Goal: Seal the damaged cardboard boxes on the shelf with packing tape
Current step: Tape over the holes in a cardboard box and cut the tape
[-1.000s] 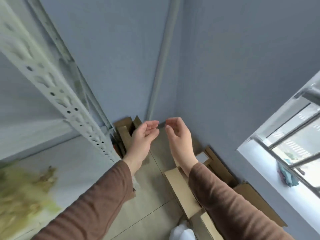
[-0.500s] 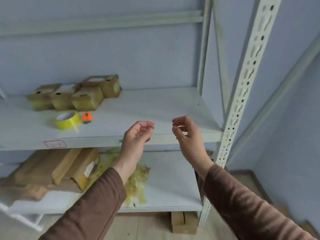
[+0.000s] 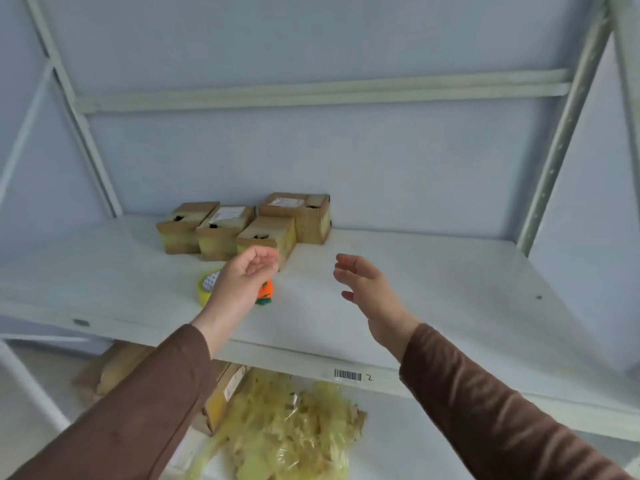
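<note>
Four cardboard boxes (image 3: 242, 225) are clustered at the back of the white shelf (image 3: 433, 289), with the yellow tape roll (image 3: 205, 289) just before them. Above the roll the left hand (image 3: 242, 282) is held loosely curled, its grip empty. The right hand (image 3: 367, 289) is raised well apart, fingers relaxed, nothing held.

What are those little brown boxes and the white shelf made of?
The boxes look like cardboard: dull brown, with paper labels and torn dark holes on top. The shelf seems to be painted metal or coated board; its smooth, matte white surface leaves that open.
</note>
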Motion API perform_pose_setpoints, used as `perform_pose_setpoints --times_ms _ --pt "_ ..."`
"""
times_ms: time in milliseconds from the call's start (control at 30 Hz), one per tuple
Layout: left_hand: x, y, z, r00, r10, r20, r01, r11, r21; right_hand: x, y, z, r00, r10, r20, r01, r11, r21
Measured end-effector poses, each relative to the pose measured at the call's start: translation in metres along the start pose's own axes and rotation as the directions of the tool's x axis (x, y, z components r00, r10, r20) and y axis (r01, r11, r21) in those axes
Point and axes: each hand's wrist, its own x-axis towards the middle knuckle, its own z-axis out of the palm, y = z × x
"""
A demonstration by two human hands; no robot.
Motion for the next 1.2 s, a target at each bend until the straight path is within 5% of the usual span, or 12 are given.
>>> perform_pose_setpoints --times_ms 233,467,667,800,933,1000,1100,1200 --pt "0.135 -0.049 -0.053 0.988 -0.148 -0.039 0.153 0.955 0.254 0.119 0.002 0.060 0.982 0.134 0.131 -0.124 0.989 -0.079" --pt "0.205 -0.087 -0.057 0.954 -0.292 0.073 0.244 0.890 0.384 0.183 0.013 0.114 0.958 0.253 0.132 -0.237 0.963 -0.126" --pt "0.195 -0.080 -0.019 0.931 -0.211 0.297 0.111 0.941 0.320 0.187 0.021 0.080 0.974 0.156 -0.163 -0.180 0.973 -0.146" --pt "0.164 -0.057 0.023 0.835 -0.152 0.529 0.032 0.973 0.229 0.166 0.023 0.032 0.920 0.138 -0.367 -0.189 0.976 -0.105" --pt "0.132 -0.033 0.049 0.684 -0.087 0.725 0.010 0.994 0.109 0.138 0.021 -0.010 0.907 0.116 -0.406 -0.178 0.977 -0.120" --pt "0.126 -0.026 0.049 0.712 0.056 0.700 -0.116 0.993 0.039 0.124 0.018 -0.024 0.910 0.110 -0.399 -0.173 0.977 -0.126" --pt "0.135 -0.029 0.038 0.851 0.250 0.461 -0.304 0.952 0.044 0.110 0.016 -0.029 0.929 0.118 -0.351 -0.175 0.975 -0.135" --pt "0.150 -0.046 0.034 0.826 0.155 0.542 -0.298 0.936 0.187 0.105 0.015 -0.025 0.929 0.113 -0.352 -0.152 0.985 -0.083"
